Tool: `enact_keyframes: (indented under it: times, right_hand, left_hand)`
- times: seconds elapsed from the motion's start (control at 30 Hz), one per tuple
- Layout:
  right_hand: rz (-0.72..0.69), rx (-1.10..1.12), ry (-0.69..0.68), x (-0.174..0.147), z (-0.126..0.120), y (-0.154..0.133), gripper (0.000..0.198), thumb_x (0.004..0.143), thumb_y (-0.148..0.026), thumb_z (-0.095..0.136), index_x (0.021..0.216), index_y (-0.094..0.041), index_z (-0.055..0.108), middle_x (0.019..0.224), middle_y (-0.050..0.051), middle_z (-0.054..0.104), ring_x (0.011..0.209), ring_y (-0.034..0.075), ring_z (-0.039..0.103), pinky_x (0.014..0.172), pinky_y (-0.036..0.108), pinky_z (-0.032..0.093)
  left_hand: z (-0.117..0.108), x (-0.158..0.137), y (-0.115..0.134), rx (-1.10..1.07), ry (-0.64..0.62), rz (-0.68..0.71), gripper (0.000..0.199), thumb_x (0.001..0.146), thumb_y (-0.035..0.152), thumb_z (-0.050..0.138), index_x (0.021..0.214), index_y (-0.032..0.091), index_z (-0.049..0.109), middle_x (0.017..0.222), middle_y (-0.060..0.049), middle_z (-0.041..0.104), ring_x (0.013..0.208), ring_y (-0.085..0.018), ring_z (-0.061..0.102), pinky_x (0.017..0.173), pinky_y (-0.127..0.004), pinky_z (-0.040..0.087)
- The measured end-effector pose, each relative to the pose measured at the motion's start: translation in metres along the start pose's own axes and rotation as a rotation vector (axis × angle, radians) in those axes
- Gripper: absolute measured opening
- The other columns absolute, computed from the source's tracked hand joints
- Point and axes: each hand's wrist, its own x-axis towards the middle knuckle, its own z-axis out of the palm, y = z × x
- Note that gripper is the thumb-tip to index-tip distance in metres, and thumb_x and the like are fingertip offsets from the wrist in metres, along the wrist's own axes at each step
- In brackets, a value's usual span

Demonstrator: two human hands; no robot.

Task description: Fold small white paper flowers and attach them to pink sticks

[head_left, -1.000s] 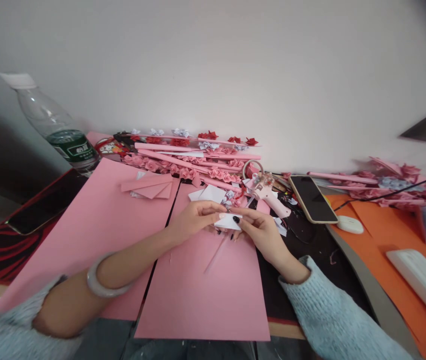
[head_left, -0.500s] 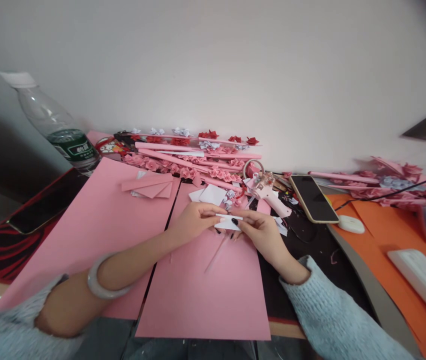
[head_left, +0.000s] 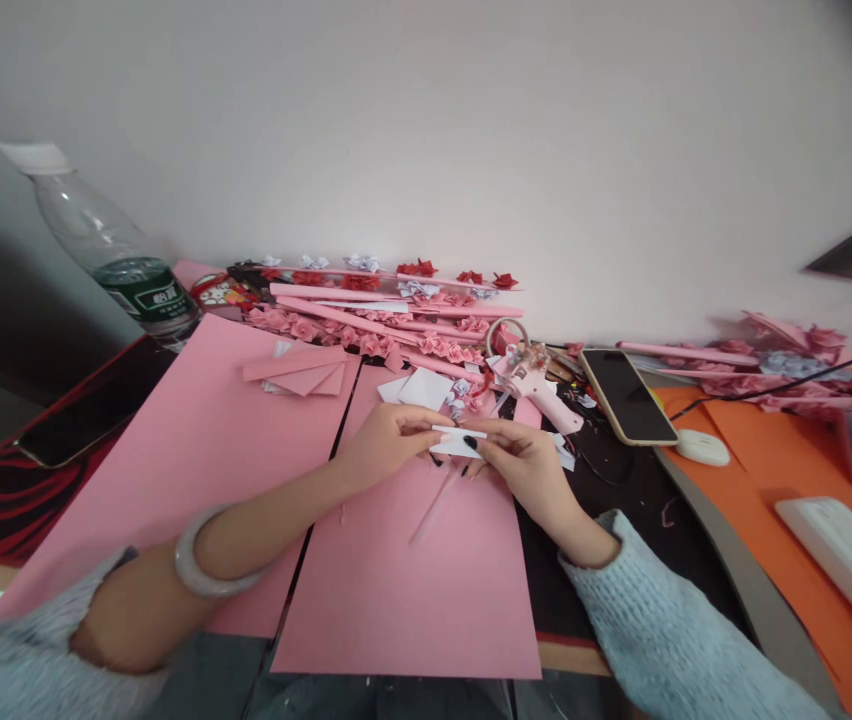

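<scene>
A small folded piece of white paper (head_left: 454, 441) is pinched between my two hands, above the pink sheet (head_left: 411, 610) in front of me. My left hand (head_left: 396, 445) grips its left end with thumb and fingers. On its right end, my right hand (head_left: 520, 460) presses a dark-nailed thumb. The fingers behind the paper are partly hidden. Just below lies a thin translucent stick (head_left: 432, 510) on the pink sheet. More white paper squares (head_left: 426, 388) lie just beyond my hands.
Pink paper flowers (head_left: 366, 340) and rolled stems line the wall. A pink glue gun (head_left: 546, 395), a phone (head_left: 627, 397) and a white earbud case (head_left: 702, 447) sit to the right. A water bottle (head_left: 118, 240) stands at left. Folded pink paper (head_left: 302, 372) rests on another sheet.
</scene>
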Motion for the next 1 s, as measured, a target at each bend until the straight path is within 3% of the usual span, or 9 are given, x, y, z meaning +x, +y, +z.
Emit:
enact_keyframes:
  times: [1.0]
  right_hand:
    - [-0.042, -0.051, 0.017, 0.0005, -0.0012, 0.0009, 0.019, 0.073, -0.017, 0.063, 0.089, -0.018, 0.072, 0.064, 0.001, 0.069, 0.049, 0.013, 0.064, 0.051, 0.026, 0.056]
  left_hand:
    - [-0.0002, 0.0000, -0.0005, -0.006, -0.028, 0.030, 0.022, 0.073, 0.018, 0.062, 0.093, 0.013, 0.069, 0.087, -0.007, 0.072, 0.069, -0.015, 0.067, 0.066, -0.026, 0.055]
